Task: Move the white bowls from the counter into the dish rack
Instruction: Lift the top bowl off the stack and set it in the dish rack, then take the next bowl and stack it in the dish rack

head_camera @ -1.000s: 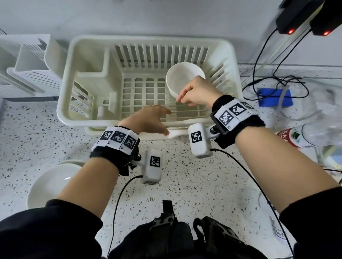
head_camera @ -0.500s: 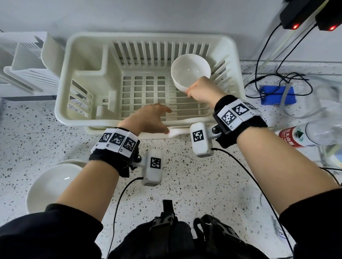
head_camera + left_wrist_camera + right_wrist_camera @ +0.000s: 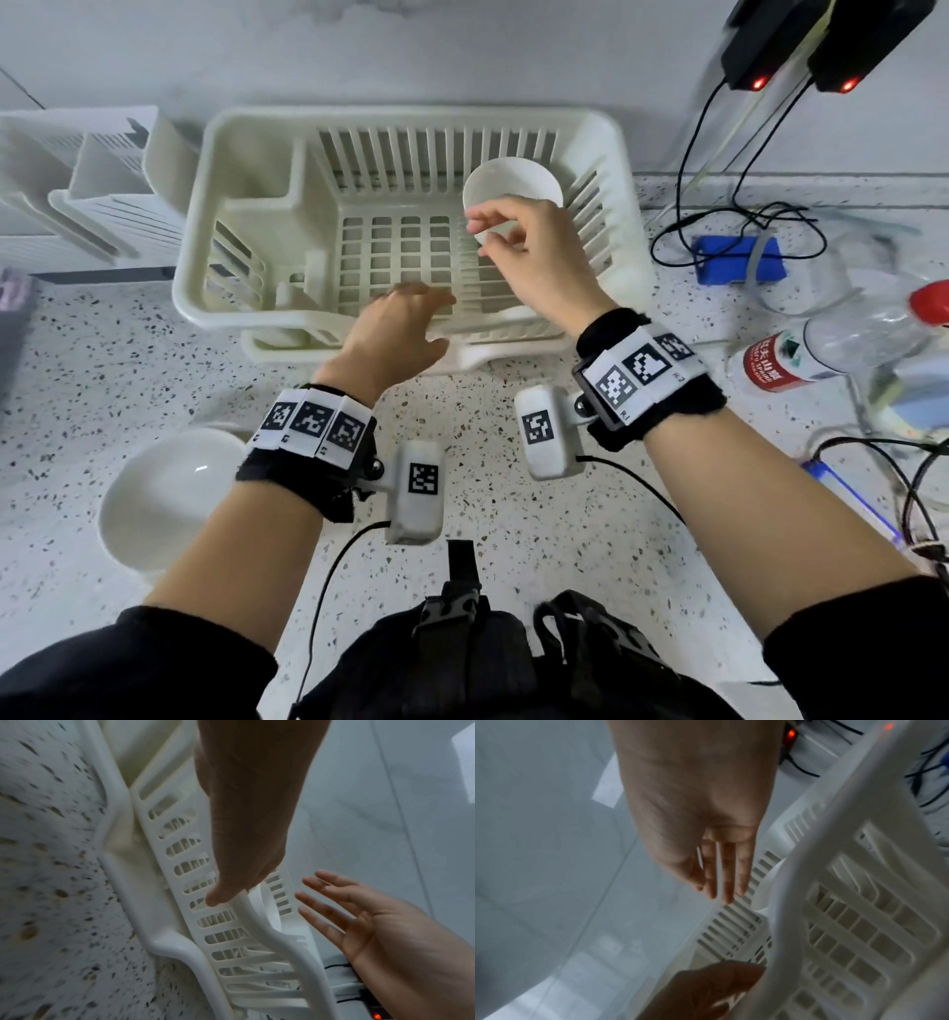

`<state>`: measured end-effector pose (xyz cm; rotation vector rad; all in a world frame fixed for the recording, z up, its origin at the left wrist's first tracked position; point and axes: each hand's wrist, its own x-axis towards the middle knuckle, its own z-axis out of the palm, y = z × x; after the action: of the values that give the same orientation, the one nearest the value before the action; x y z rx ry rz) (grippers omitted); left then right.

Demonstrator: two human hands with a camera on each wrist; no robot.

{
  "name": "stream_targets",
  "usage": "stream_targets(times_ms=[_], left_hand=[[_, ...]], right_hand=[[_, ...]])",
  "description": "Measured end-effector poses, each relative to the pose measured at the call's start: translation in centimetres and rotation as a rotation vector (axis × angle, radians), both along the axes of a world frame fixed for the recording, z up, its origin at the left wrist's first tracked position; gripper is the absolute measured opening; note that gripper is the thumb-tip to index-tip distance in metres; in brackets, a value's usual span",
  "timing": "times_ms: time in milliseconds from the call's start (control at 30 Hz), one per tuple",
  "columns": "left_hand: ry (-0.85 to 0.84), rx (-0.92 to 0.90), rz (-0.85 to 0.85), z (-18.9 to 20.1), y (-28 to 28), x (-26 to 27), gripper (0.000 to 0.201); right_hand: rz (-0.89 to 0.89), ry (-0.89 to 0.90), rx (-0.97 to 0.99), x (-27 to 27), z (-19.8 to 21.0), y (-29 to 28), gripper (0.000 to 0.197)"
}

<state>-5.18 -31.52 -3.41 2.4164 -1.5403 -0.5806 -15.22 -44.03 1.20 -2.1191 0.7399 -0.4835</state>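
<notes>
Right now I see my right hand (image 3: 534, 257) hovering above the dish rack (image 3: 246, 216), fingers (image 3: 727, 874) straight and loosely spread, gripping nothing. One white bowl (image 3: 506, 192) stands tilted on its edge in the rack's far right corner, just beyond that hand. My left hand (image 3: 395, 334) rests on the rack's near rim, thumb over the outer wall, fingers relaxed. A second white bowl (image 3: 164, 493) sits upright on the speckled worktop (image 3: 513, 519), left of my left forearm.
</notes>
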Motion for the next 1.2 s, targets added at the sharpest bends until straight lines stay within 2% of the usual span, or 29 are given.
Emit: stream_targets(times_ms=[200, 367, 467, 567, 700, 833, 900, 1033, 1133, 1200], left_hand=[[-0.043, -0.271, 0.122, 2.1, 6.7, -1.3, 0.04], [-0.052, -0.407, 0.256, 3.5, 13.3, -2.2, 0.035], [-0.034, -0.39, 0.384, 3.3, 17.7, -2.3, 0.036], [-0.012, -0.352, 0.493, 2.9, 21.4, -1.9, 0.039], [0.033, -0.32, 0.562, 2.5, 25.8, -0.3, 0.043], [0.07, -0.259, 0.621, 1.6, 29.9, 1.8, 0.041], [0.107, -0.162, 0.624, 0.8, 31.5, 2.9, 0.041], [0.19, -0.023, 0.514, -1.2, 32.8, 3.3, 0.046], [0.251, -0.022, 0.454, -2.3, 33.8, 3.6, 0.047], [0.274, -0.032, 0.447, -2.6, 34.1, 3.5, 0.046]], right_hand=[[-0.021, -0.324, -0.275, -1.5, 2.1, 6.8, 0.028], [0.031, -0.372, -0.401, -1.7, 2.1, 12.8, 0.031], [0.143, -0.221, -0.445, -1.3, 0.7, 16.3, 0.024], [0.348, 0.085, -0.345, -0.7, -0.8, 19.1, 0.036], [0.425, 0.277, -0.191, 0.4, -1.9, 22.9, 0.04], [0.322, 0.366, -0.036, 2.3, -2.8, 26.1, 0.035], [0.238, 0.387, 0.015, 3.3, -3.3, 27.4, 0.036], [0.096, 0.447, 0.076, 4.1, -4.1, 28.3, 0.038], [-0.015, 0.453, 0.21, 4.9, -4.4, 29.2, 0.043], [-0.062, 0.456, 0.185, 5.2, -4.5, 29.5, 0.042]])
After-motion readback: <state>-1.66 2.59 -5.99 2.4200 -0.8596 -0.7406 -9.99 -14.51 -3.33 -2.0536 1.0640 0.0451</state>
